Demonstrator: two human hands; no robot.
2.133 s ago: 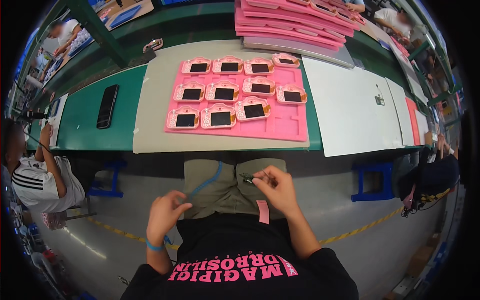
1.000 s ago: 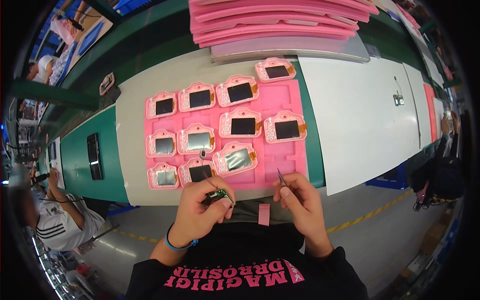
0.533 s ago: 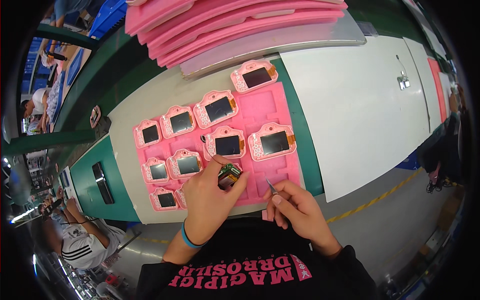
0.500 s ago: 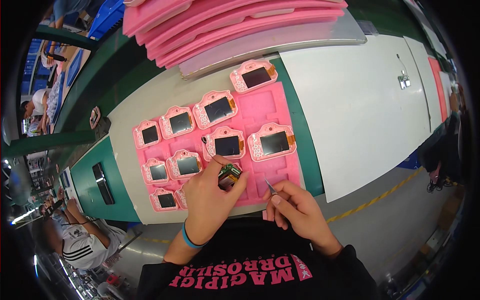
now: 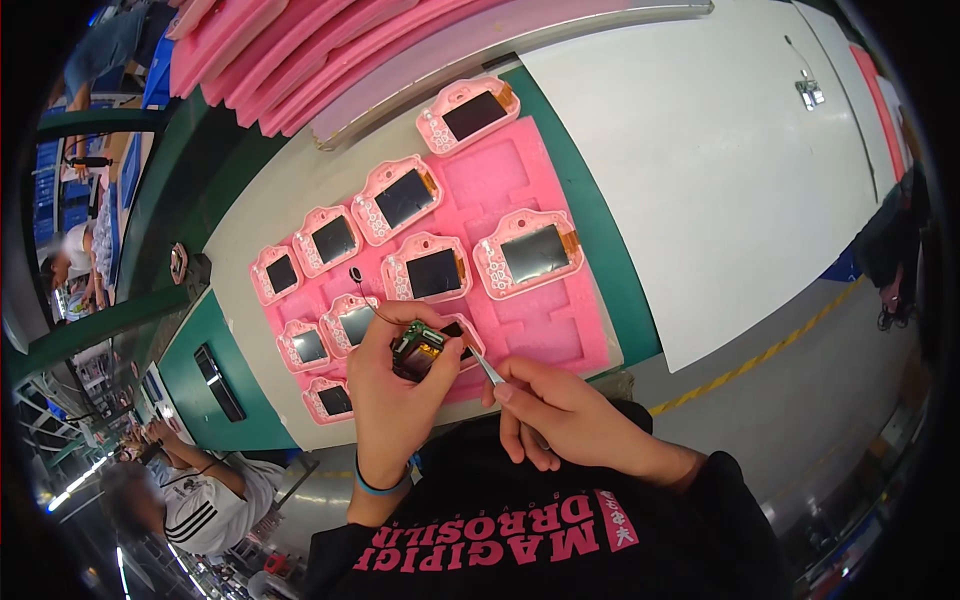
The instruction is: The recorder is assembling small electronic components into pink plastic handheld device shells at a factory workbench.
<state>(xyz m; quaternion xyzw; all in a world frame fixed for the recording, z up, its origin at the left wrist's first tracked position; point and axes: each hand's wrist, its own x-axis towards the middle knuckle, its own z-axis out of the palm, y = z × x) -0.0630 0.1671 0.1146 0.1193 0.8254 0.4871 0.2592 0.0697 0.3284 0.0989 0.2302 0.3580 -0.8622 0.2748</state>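
Observation:
My left hand [image 5: 392,385] grips a small green circuit board [image 5: 418,347] with a dark block and yellow patches between thumb and fingers. A thin wire trails from near the board toward a small round black part [image 5: 355,274]. In my right hand [image 5: 545,405] is a pair of metal tweezers [image 5: 487,368], closed in the fingers, its tips close to the board's right side; whether they touch it I cannot tell. Beyond both hands, pink camera-shaped shells with screens, such as this shell [image 5: 528,254], rest in a pink foam tray [image 5: 588,320]. My left hand partly hides some shells.
Stacked pink foam trays [image 5: 290,60] stand at the far side on a metal-edged board. A large white sheet [image 5: 680,180] covers the right part of the bench. A dark oblong device [image 5: 220,382] lies on a green mat at left, near a seated co-worker [image 5: 205,500].
My head view has shifted. The tweezers' tips have come up close to the circuit board, and both hands are nearer together. The round black part now shows farther from the left hand.

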